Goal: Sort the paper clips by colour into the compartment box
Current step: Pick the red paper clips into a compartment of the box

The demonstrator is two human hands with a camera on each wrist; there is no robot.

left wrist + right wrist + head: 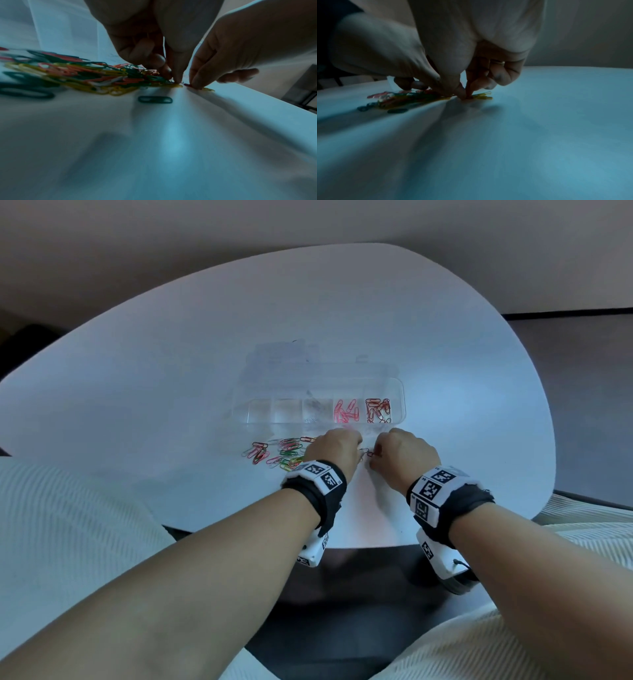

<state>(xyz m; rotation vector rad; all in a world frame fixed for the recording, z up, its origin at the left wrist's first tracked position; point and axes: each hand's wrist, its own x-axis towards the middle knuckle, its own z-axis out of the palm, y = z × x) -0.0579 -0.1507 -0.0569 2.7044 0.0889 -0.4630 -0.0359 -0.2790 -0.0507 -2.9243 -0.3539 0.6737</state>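
Nearest you, at the table's [144,405] front edge, your right hand [400,453] pinches a red clip [187,85] against the surface while your left hand [334,450] nips into the tangled end of the pile [281,451]. Hold the tangle down and draw the red clip out sideways, so no others come with it. Yellow clips [483,95] lie under your fingertips and could ride along. Beyond your knuckles waits the clear box [318,405]; its two right compartments hold pink and red clips.

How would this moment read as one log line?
left hand: at clip pile | right hand: pinching red clip | box: pink, red sorted
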